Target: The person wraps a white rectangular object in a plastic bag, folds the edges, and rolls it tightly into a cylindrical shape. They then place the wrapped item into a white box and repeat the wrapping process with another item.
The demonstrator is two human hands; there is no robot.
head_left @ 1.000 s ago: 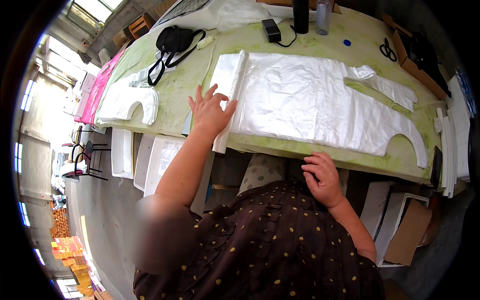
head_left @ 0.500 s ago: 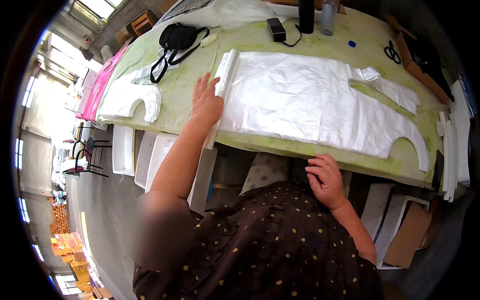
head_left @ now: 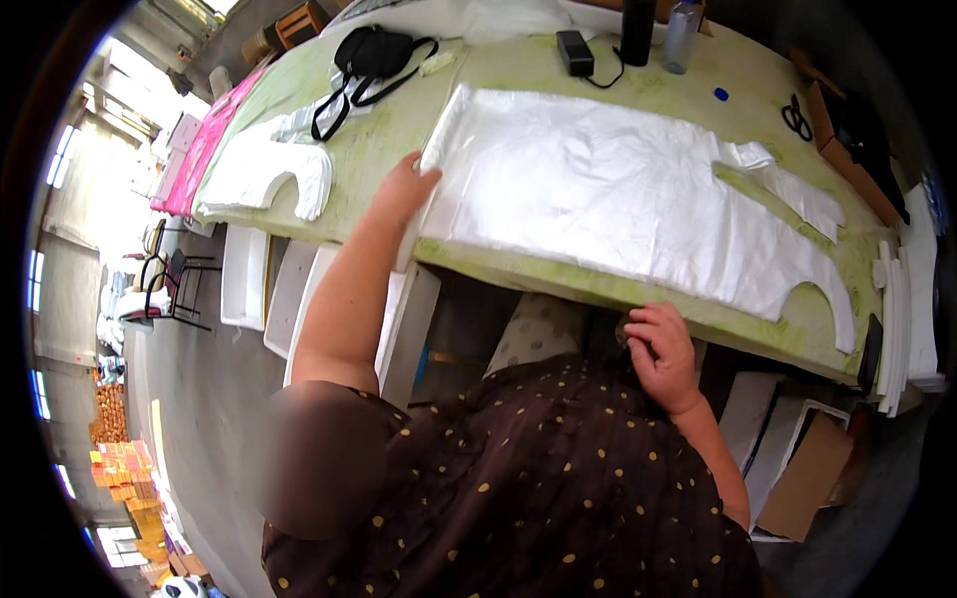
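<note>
A large stack of white plastic bags [head_left: 618, 189] with handle cut-outs at its right end lies flat on the green table [head_left: 399, 130]. My left hand [head_left: 404, 189] is at the stack's left end, fingers closed around that edge. My right hand [head_left: 658, 344] hangs just below the table's front edge, close to my dark dotted top. Its fingers are curled and nothing shows in them.
A smaller pile of white bags [head_left: 264, 174] and a pink pile [head_left: 199, 149] lie at the table's left. Behind are a black pouch [head_left: 374, 50], a black adapter [head_left: 575, 50], two bottles [head_left: 638, 25], a blue cap [head_left: 720, 95] and scissors [head_left: 797, 115]. White trays [head_left: 244, 274] and a cardboard box [head_left: 812, 478] stand under the table.
My left hand lay flat with spread fingers on the stack's left border; it has slid to the outer edge and closed on it. My right hand has barely moved.
</note>
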